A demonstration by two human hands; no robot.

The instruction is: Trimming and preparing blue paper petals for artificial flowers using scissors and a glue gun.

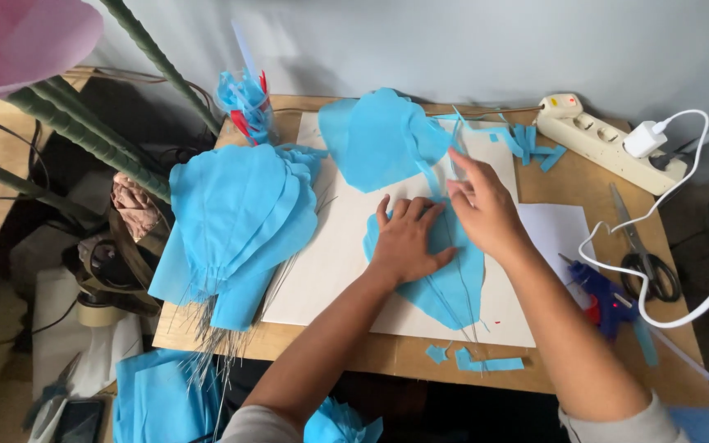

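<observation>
Head view, left to right: petal stack [235, 217], then left hand [406, 242] spread flat pressing a blue petal [453, 283] onto white card [330, 254], right hand [486, 209] pinching a thin strip [430, 176], seemingly mid-fixing; scissors [646, 254] far right.

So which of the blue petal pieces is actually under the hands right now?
The petal on the white sheet, front centre. The left hand presses flat on it and the right hand touches its top. The stack at left and the piece behind lie untouched.

blue petal [453, 279], white board [330, 246], black scissors [646, 254]
</observation>
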